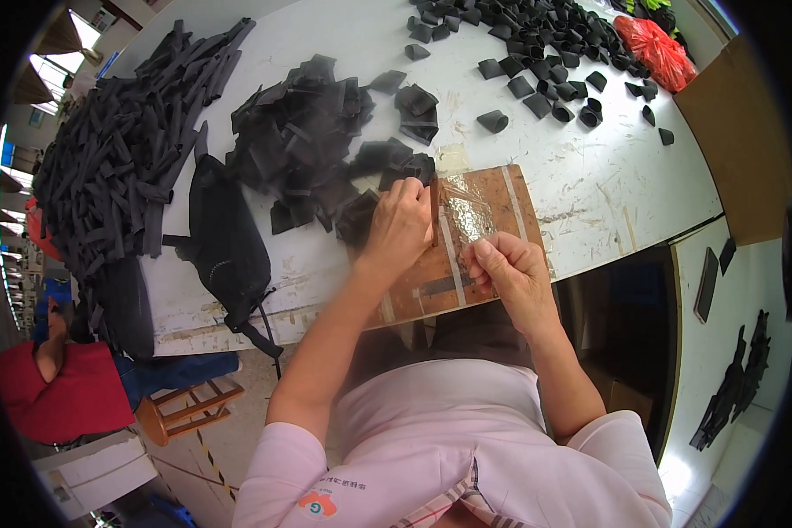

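Note:
A brown wooden board [515, 202] with pale strips across it lies at the table's near edge, in front of me. A shiny, wet-looking clear patch [468, 211] covers part of it. Over the board's left part my left hand [403, 224] is closed, its fingertips hidden, beside a thin brown upright piece [435, 211]. Small black fabric pieces [383, 157] lie just beyond that hand. My right hand [512, 268] is closed in a pinch at the near side of the shiny patch; whatever its fingers hold cannot be made out.
Flat black fabric pieces [299, 132] are heaped beyond my left hand. Long black strips [119, 132] pile up at far left, near a black fabric item with straps [229, 238]. Black loops [546, 53] and a red plastic bag [656, 53] lie far right, beside a cardboard box [744, 145].

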Demonstrator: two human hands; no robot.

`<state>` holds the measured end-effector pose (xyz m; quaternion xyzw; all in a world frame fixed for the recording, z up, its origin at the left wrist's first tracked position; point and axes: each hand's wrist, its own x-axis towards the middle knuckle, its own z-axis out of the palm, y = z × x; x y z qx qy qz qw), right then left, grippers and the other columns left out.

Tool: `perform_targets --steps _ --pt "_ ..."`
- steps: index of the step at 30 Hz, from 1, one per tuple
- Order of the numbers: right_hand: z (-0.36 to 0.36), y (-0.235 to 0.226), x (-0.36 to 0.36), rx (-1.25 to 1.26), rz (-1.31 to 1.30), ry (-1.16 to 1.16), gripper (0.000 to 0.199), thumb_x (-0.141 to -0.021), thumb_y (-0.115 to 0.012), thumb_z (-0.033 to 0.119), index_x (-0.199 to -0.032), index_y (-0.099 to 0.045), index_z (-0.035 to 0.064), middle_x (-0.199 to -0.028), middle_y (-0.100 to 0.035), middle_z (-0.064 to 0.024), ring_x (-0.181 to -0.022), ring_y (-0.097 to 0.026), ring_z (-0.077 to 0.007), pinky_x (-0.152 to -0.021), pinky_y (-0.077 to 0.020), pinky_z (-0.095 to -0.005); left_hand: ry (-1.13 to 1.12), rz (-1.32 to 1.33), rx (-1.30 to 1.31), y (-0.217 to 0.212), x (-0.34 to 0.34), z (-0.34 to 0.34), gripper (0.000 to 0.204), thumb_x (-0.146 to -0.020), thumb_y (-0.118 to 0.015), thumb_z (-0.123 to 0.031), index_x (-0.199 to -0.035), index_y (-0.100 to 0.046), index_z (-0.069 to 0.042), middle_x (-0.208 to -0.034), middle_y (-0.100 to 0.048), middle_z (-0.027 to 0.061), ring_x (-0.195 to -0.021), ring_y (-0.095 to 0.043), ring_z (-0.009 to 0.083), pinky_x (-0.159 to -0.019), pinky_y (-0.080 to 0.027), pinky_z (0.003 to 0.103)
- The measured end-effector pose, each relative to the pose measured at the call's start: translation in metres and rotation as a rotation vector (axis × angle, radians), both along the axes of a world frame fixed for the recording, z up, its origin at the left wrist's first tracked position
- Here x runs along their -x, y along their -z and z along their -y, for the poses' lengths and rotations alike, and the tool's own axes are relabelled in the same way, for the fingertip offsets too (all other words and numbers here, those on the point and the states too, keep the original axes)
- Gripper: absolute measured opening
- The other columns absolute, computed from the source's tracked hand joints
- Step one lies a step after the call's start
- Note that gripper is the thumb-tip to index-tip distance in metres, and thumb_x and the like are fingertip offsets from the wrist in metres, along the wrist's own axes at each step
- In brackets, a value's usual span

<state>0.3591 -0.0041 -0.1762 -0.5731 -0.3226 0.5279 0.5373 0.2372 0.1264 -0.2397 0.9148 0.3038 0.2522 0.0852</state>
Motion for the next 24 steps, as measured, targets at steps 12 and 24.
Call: perform_targets --steps 12,24 --pt "0.004 0.001 0.009 -0.127 0.276 0.064 0.017 -0.083 -0.058 0.015 -0.08 -0.059 -0.0011 -0.06 -0.052 -0.0026 -0.051 -0.045 -0.0052 -0.045 -0.0371 -0.0204 -0.261 0.816 0.88 -0.025 0.013 0.011 0.007 -0.083 -0.055 -0.005 -0.078 -0.056 0.0 -0.064 -0.051 -0.0017 -0.05 -0.04 0.0021 -0.042 -0.032 0.018" --pt "-0.009 -0.017 0.044 -0.505 0.784 0.185 0.012 -0.071 -0.062 0.0 -0.082 -0.059 0.0002 -0.071 -0.054 -0.0094 -0.057 -0.055 -0.0205 -0.048 -0.0429 -0.0278 -0.261 0.656 0.025 -0.057 0.019 0.089 0.006 -0.084 -0.053 -0.003 -0.089 -0.051 0.0 -0.069 -0.054 0.0018 -0.048 -0.042 0.003 -0.041 -0.033 0.016"
